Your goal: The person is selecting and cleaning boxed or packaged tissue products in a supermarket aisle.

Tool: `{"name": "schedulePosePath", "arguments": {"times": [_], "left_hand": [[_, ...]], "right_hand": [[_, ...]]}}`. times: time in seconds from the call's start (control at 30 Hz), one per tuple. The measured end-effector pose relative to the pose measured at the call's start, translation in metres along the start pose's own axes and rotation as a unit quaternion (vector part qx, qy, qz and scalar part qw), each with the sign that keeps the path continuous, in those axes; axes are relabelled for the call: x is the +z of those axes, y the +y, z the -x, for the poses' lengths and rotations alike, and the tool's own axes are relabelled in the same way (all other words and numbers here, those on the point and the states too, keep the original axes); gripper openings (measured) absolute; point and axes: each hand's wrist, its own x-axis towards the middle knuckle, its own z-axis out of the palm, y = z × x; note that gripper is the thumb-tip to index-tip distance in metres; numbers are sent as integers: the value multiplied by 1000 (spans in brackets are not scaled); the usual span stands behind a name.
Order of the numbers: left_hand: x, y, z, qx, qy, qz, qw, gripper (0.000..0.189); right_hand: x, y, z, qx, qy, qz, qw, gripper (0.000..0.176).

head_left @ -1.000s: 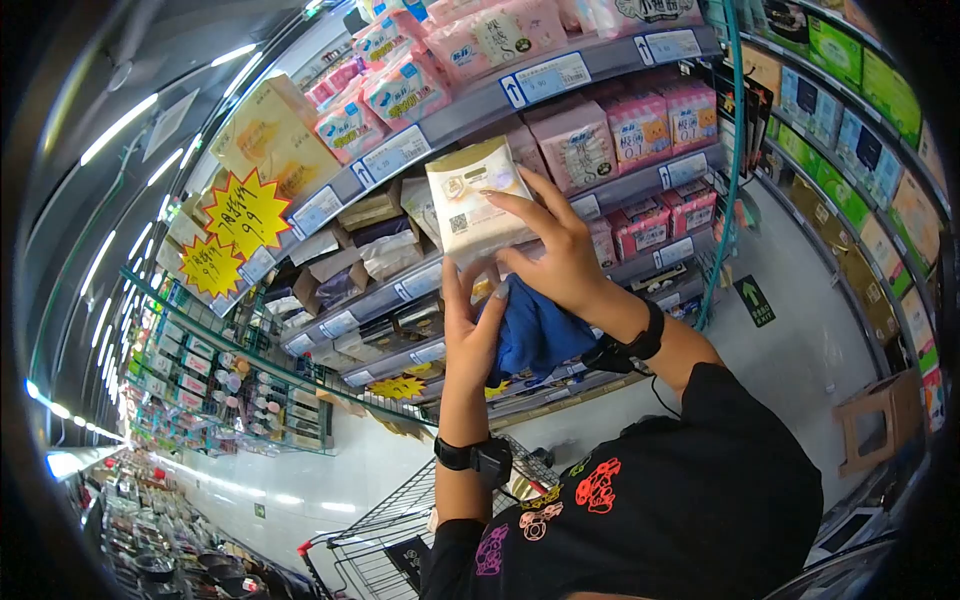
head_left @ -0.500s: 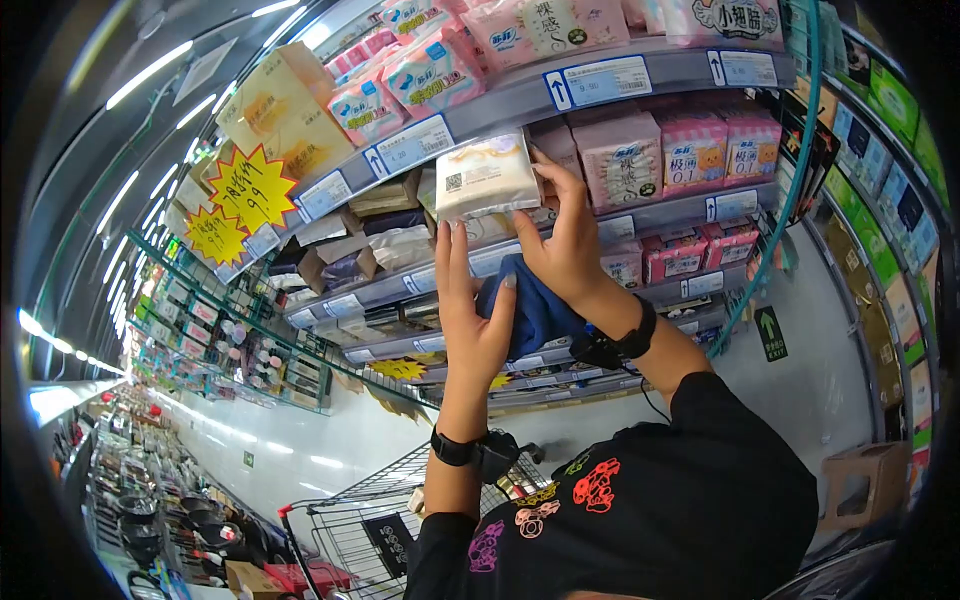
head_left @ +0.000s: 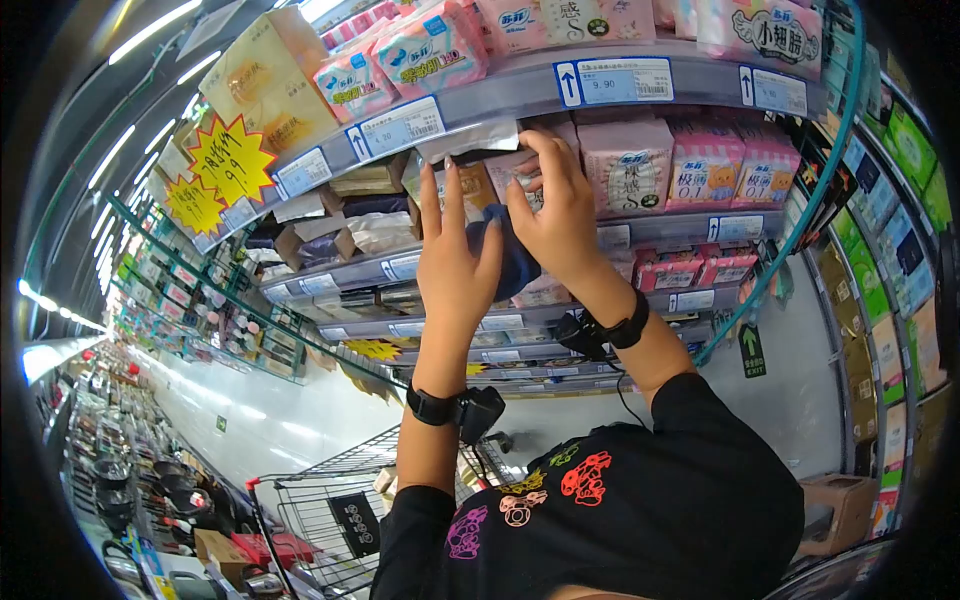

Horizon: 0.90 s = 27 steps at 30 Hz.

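A white soft packet (head_left: 470, 141) lies nearly edge-on just under the upper shelf lip, above other packs. My right hand (head_left: 555, 205) is at its right end, with curled fingers at the edge and the thumb lower down. My left hand (head_left: 452, 265) reaches up from below, fingers stretched, fingertips at the packet's front edge. Between my hands, a dark blue fabric-like thing (head_left: 515, 262) is partly hidden. Pink pad packs (head_left: 626, 168) stand just right of my right hand.
Pink packs (head_left: 430, 50) fill the upper shelf (head_left: 500, 105), which has price labels. A yellow starburst sign (head_left: 232, 160) sticks out at left. Below stands a wire shopping cart (head_left: 310, 510). A cardboard box (head_left: 835, 510) is on the floor at right, and a green rail (head_left: 790, 230) edges the shelves.
The white packet has moved up and away into the shelf gap, tipping so its printed face no longer shows. Both hands moved with it, and the right thumb has shifted below the packet.
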Motion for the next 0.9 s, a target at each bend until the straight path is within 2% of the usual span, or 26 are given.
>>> {"name": "schedulePosePath", "arguments": {"times": [0.07,0.17,0.33,0.77,0.8,0.9], "left_hand": [[4,-1,-4,-14,-5,6,1000,67],[10,-8,-9,-13,-9,2,1000,66],[20,-22,-8,11,-3,-66,998,69],[30,-23,6,1,3,-68,998,75],[30,-26,7,41,28,-95,994,78],[15,-14,19,-10,35,24,999,82]], "right_hand": [[-4,3,-2,35,-27,-28,999,44],[-4,13,-3,38,-42,-30,998,45],[-3,20,-1,32,-45,-22,998,49],[5,28,20,15,-66,4,998,56],[6,29,23,16,-54,-2,998,57],[6,23,26,12,-28,-62,998,58]]}}
